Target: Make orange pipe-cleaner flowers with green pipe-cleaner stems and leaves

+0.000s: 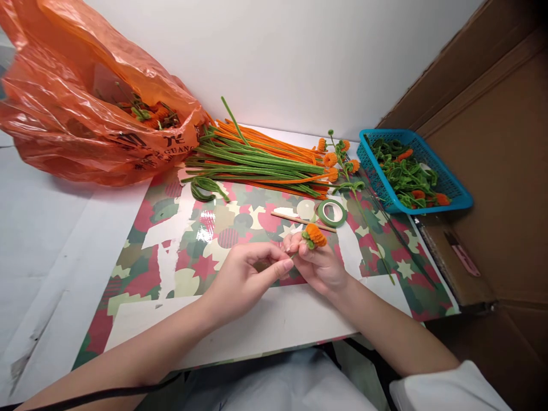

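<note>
Between the fingers of my right hand [321, 265] is a small orange pipe-cleaner flower [315, 235] with a green base. My left hand [252, 277] pinches the thin stem below the flower head, thumb against forefinger. The two hands meet over the patterned board [226, 222]. Just beyond them lie a roll of green floral tape [331, 213] and a thin wooden stick [302, 221]. Behind these is a bundle of green and orange pipe cleaners [265, 160]. A stem with several small orange flowers [354, 191] lies to the right of the bundle.
An orange plastic bag [98, 114] with flower pieces inside stands at the back left. At the right, a blue basket [460, 200] holds green and orange pieces. A pink-handled cutter [464, 260] lies by the cardboard wall [505, 154]. Curled green leaves [208, 187] rest near the bundle.
</note>
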